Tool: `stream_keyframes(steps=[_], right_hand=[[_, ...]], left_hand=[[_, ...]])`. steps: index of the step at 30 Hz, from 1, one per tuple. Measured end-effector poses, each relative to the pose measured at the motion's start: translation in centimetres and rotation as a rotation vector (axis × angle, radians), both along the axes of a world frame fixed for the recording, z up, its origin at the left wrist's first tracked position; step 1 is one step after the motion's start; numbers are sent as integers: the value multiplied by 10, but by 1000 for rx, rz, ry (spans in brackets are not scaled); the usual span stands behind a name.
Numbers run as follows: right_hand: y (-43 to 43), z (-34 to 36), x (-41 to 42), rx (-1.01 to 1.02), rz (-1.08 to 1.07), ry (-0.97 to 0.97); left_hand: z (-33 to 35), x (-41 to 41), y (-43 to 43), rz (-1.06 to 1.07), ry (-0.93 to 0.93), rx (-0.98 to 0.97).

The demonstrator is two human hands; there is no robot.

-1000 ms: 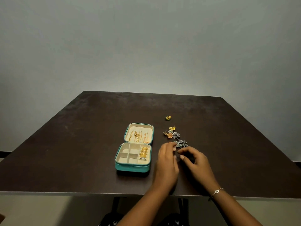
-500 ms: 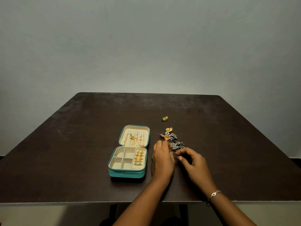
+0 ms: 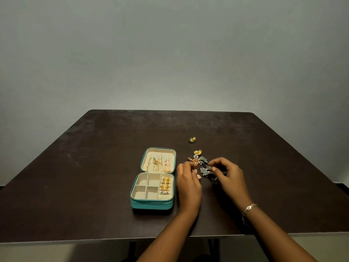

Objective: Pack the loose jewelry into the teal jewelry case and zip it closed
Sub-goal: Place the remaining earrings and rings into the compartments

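Note:
The teal jewelry case (image 3: 152, 204) lies open on the dark table (image 3: 75, 176). Gold chains (image 3: 158, 163) hang in its lid and gold rings (image 3: 165, 184) fill the right-hand column of the tray. Just right of the case lies a pile of loose jewelry: silver pieces (image 3: 204, 170), an orange piece (image 3: 195, 161) and a yellow flower earring (image 3: 197, 152). My left hand (image 3: 188, 186) has curled fingers and pinches a small rose-gold earring (image 3: 198, 176) at its thumb tip. My right hand (image 3: 228, 178) pinches a silver piece in the pile between thumb and forefinger.
A single green-and-gold earring (image 3: 192, 139) sits apart, farther back on the table. The tray's left and middle compartments (image 3: 146, 186) hold nothing. The table's front edge (image 3: 94, 240) runs just below my forearms. A plain wall stands behind.
Both hands have moved slightly forward into the pile. My right hand has shifted to the right and closed its fingertips on a silver piece, so the hands are now farther apart.

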State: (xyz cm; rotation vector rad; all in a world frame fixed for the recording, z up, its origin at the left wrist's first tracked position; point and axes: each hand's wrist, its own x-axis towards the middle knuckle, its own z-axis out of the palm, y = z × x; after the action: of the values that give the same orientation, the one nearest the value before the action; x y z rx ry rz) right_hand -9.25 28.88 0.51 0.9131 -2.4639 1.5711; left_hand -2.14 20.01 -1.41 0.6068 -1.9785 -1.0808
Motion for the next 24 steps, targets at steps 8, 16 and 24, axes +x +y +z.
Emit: stream_keyframes(steps=[8,16,24], right_hand=[[-62,20,-39,547,82,308],[-85,17,-46,851,100,434],[-83,25,-52,477,44,176]], left_hand=[[-1,-2,-2,18,-25,-8],[1,-2,1,32,9,34],[-1,-6,-6,13,-2,6]])
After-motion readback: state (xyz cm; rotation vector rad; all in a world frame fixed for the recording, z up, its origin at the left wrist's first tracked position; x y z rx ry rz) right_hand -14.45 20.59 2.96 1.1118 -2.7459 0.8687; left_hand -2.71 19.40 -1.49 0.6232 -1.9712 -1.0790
